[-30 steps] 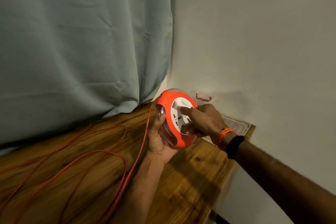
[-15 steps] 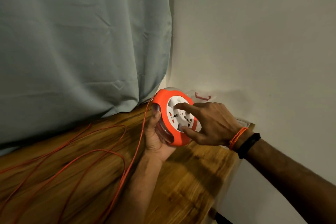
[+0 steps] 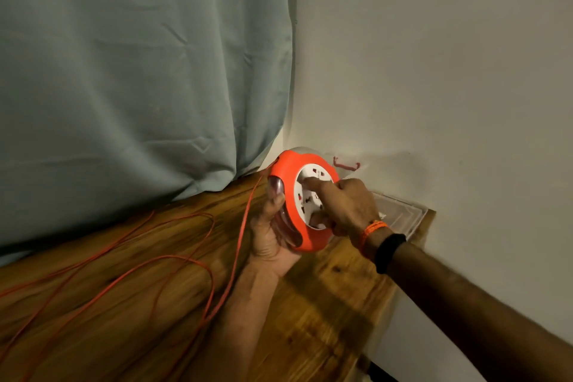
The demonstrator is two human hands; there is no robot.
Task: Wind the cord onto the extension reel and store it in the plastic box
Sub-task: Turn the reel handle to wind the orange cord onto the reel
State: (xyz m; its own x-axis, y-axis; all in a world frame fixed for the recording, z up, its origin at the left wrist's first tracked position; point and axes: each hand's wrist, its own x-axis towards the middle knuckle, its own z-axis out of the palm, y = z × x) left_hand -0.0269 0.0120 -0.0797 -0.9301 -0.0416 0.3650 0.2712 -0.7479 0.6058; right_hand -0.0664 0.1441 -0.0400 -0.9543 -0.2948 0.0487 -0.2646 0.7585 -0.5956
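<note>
A wooden table (image 3: 325,313) with a glossy, streaked grain fills the lower part of the view, set into a corner where a pale, softly creased curtain (image 3: 139,71) hangs on one side and a plain matte wall (image 3: 449,56) stands on the other.

The extension reel (image 3: 296,211) is a round, smooth orange plastic housing with a white socket face set into it and a clear, domed back. It is held up off the table, tilted on edge, between the two hands. The left hand (image 3: 269,236) grips it from below and behind, palm cupping the lower rim and thumb lying up along the clear side. The right hand (image 3: 347,208) lies on the white face from the other side, fingers curled, index finger and thumb pressed onto it.

The thin orange cord (image 3: 173,260) leaves the reel's upper edge just above the left thumb, drops past the left wrist and sprawls in loose loops across the table beyond the left forearm.

Behind the right hand, against the wall, lies a clear plastic box (image 3: 403,214), flat and ridged, partly hidden. An orange thread band and a black band circle the right wrist.
</note>
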